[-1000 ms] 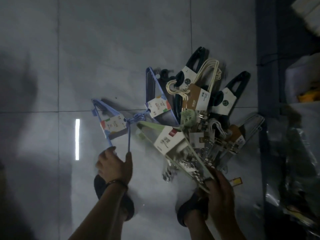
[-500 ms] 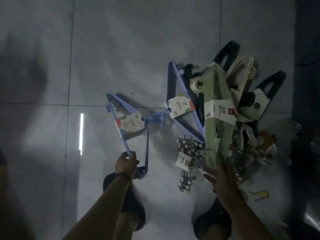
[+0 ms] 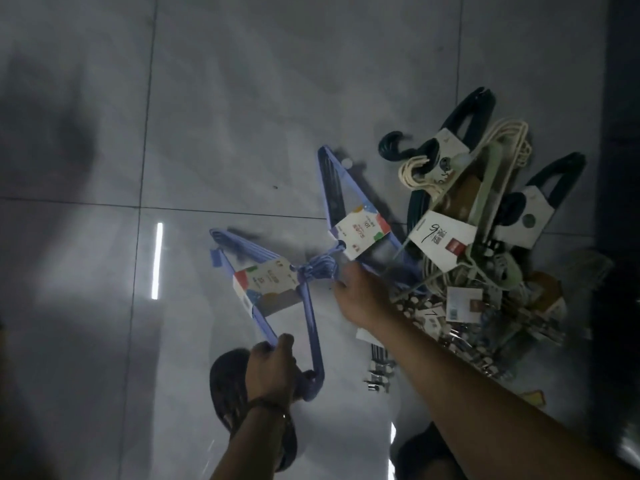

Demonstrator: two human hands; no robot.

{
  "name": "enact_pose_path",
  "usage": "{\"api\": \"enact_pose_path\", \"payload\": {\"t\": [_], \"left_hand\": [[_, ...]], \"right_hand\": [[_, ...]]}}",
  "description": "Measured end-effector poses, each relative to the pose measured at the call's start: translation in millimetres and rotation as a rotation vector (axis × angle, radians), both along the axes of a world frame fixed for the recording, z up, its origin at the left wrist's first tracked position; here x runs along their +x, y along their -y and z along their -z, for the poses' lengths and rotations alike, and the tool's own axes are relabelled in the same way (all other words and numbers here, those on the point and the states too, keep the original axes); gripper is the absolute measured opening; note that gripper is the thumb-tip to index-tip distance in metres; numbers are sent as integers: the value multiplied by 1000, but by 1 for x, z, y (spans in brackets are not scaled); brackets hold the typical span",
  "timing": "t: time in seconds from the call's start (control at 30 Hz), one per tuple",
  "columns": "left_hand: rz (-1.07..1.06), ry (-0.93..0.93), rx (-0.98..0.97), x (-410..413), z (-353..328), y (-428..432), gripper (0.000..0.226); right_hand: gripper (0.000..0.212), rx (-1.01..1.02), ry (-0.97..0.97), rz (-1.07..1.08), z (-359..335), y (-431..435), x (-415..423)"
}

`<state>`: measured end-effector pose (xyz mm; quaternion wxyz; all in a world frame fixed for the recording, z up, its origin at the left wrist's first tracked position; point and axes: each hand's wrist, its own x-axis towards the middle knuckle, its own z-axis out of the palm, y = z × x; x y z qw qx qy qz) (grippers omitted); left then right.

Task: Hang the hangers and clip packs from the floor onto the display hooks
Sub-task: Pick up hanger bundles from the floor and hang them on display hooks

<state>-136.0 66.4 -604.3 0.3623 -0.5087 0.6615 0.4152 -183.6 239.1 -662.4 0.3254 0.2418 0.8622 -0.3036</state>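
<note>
A bundle of blue hangers (image 3: 304,317) with a coloured label is lifted at its near end by my left hand (image 3: 273,368), which grips its corner. Its hooks are tangled (image 3: 318,268) with those of a second blue hanger bundle (image 3: 332,192) lying on the floor. My right hand (image 3: 360,296) reaches to that tangle, fingertips at the hooks; whether they grip is not visible. To the right is a pile: a green hanger pack (image 3: 485,188) with a white label, dark teal hangers (image 3: 474,109), cream hangers (image 3: 512,133) and clip packs (image 3: 464,327).
The floor is grey glossy tile (image 3: 242,98) with a bright light strip reflected on it (image 3: 157,261). My sandalled feet (image 3: 225,393) stand below the hands. A dark shelf base (image 3: 620,168) runs along the right edge. No display hooks are in view.
My right hand has left the green hanger pack, which now lies on the pile, and moved left to the tangled blue hooks. My left hand keeps its grip on the blue bundle.
</note>
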Motion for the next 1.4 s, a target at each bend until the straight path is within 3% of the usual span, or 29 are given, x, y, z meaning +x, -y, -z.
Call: {"api": "enact_pose_path", "payload": {"t": [0.03,0.1,0.2,0.4,0.57,0.73,0.9,1.07,1.2,1.4], "left_hand": [[-15,38,24,-2,0,1,21],[-30,84,109,-8,7,7,20],[-163,38,191,-24,28,11,15],[-118,-174,-92,-10,76,1,24],[-203,-290,-207,20,81,-21,6],[-317,-376,-242,18,84,-46,6],[-273,-454,-212,23,80,-37,10],[-37,-562,-92,8,85,7,20],[282,-765,-97,-45,94,40,34],[233,-824,60,-145,123,31,54]], "right_hand": [[26,23,-9,-47,6,3,-6],[36,130,-23,-166,23,-2,-19],[45,364,65,-325,52,-15,-33],[27,495,216,-439,109,-31,-15],[22,576,226,-580,103,-39,-16],[40,452,255,-437,89,-33,-19],[54,328,345,-430,84,-42,-23],[23,360,239,-553,84,-52,-23],[24,315,143,-485,95,-51,-44],[27,110,30,-305,80,-55,-120]]}}
